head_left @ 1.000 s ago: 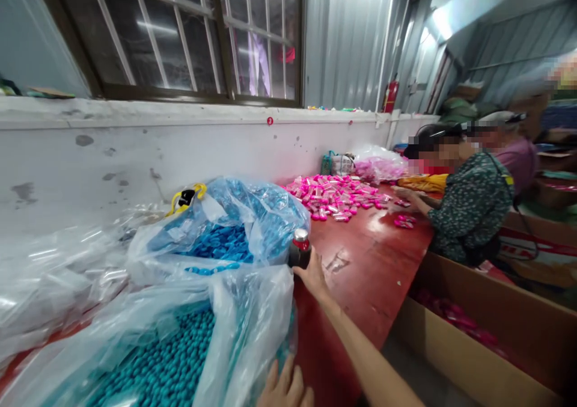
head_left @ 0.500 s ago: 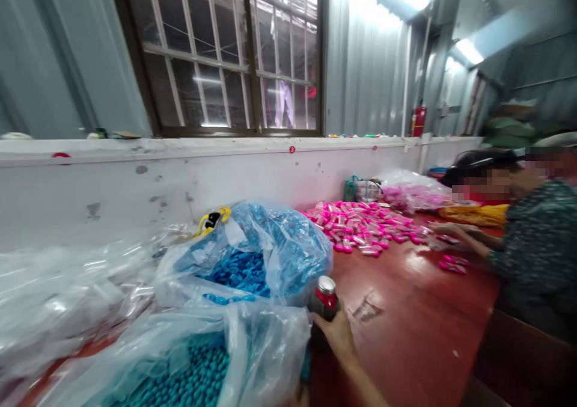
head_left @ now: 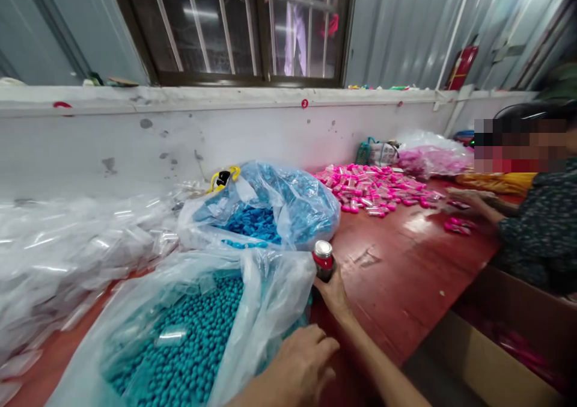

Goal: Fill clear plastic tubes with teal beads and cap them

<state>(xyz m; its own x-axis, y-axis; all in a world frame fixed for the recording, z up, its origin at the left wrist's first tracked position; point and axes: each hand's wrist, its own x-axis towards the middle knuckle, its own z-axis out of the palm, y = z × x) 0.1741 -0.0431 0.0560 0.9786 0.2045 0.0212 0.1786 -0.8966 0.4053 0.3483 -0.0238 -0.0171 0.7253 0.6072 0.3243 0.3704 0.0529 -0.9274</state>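
My right hand (head_left: 334, 291) is wrapped round a dark bottle with a red band and a silver cap (head_left: 323, 258). The bottle stands upright at the right edge of the bags, and its lower part is hidden. Lower down, my left hand (head_left: 304, 359) is over the right side of a clear plastic bag (head_left: 265, 293). Its fingers curl downward, and whatever they might hold is out of sight. Inside that bag lie many small teal beads (head_left: 193, 329) and a few clear pieces. Behind it is a second clear bag (head_left: 306, 208) with blue pieces (head_left: 252, 223).
Clear plastic packets (head_left: 81, 238) cover the left of the red table (head_left: 396, 269). Pink-and-clear pieces (head_left: 374, 187) are heaped at the back. On the right a co-worker's hands (head_left: 478, 199) are near a small pink pile (head_left: 458, 225). A cardboard box (head_left: 487, 365) stands below the table edge.
The view has tilted down, so things appear higher in it. My left hand has come up into view beside the teal bead bag. My right hand still grips the bottle.
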